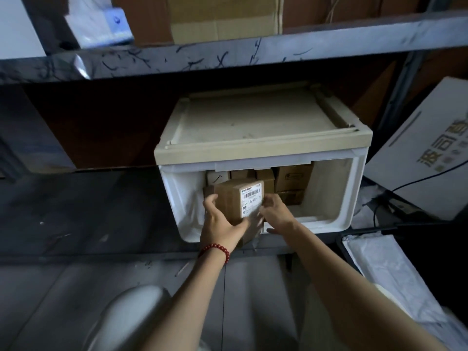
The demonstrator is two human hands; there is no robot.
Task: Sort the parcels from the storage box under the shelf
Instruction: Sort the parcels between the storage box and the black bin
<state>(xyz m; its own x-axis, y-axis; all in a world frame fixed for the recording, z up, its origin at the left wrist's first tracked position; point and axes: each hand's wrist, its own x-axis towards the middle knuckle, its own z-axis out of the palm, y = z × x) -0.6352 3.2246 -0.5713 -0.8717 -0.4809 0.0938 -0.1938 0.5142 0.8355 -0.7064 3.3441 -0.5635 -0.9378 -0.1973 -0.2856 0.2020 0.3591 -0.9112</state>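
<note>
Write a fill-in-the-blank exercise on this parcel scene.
1. The bracelet by the left hand has ____ beads.
2. That hand and the right hand grip a parcel whose white label shows a ____.
3. The storage box sits ____ the shelf.
Missing words: red; barcode; under.

Your left hand (222, 224) covers the lower left of the parcel (234, 198); its label (252, 198) shows fine print too small to read. The parcel and the front lip of the storage box (334, 193) hide most of the rear parcels (293, 177). The right frame edge cuts off the printed white carton (425, 153).
</note>
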